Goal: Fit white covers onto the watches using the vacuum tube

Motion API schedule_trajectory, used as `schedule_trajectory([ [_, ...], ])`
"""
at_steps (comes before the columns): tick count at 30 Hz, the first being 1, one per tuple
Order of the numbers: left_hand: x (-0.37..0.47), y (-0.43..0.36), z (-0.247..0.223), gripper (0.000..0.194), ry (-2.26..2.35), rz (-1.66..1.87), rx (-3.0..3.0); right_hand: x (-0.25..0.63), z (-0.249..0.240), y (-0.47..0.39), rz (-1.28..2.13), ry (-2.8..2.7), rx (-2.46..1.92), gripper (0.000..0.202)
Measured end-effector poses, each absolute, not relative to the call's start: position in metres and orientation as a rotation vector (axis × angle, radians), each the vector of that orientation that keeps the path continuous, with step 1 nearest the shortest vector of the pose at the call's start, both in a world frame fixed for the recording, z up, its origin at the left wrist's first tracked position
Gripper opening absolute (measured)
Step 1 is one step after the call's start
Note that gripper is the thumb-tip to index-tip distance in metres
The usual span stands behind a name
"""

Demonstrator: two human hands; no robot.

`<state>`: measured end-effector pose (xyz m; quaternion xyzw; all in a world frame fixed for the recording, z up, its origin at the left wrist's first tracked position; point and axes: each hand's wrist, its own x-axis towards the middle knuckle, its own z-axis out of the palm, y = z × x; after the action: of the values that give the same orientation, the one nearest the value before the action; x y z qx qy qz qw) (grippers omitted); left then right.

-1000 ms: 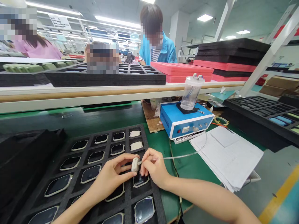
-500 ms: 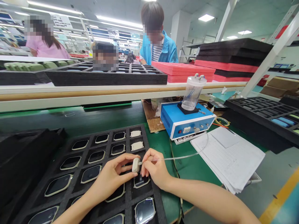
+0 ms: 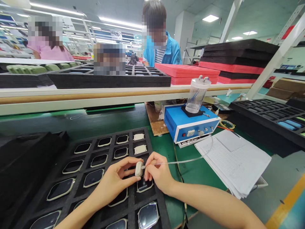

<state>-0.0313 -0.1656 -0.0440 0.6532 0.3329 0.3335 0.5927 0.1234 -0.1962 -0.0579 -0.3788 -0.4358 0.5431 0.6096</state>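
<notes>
Between thumb and fingers, my left hand (image 3: 119, 176) grips a cream watch case (image 3: 138, 169), turned edge-on above the black foam tray (image 3: 164, 203). My right hand (image 3: 158, 171) pinches the end of a clear tube (image 3: 186, 161), its small pale tip at the right side of the case. Whether the tip touches the case or enters it I cannot tell. The tube runs right and up to a blue machine (image 3: 190, 122) with a clear cylinder (image 3: 196, 95) on top. Several watches with dark screens lie in the tray's compartments; two near the top right show pale cream faces.
Papers (image 3: 234, 162) lie right of the machine, with another black tray (image 3: 271, 114) beyond. Above runs a white shelf (image 3: 95, 105) holding black trays and red foam (image 3: 190, 71). Dark foam (image 3: 21, 165) stands at the left. A person in blue (image 3: 172, 51) is behind the shelf.
Both hands keep the same hold on the case and tube. The view has shifted very slightly, and the person in pink in the background has moved a little to the right.
</notes>
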Motion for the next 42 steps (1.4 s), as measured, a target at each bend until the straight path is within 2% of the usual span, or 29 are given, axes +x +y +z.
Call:
schedule_trajectory([
  [42, -0.0301, -0.1695, -0.0408, 0.034, 0.713, 0.811, 1.500, 0.1210, -0.0623, -0.1971, 1.224, -1.028, -0.877, 0.009],
])
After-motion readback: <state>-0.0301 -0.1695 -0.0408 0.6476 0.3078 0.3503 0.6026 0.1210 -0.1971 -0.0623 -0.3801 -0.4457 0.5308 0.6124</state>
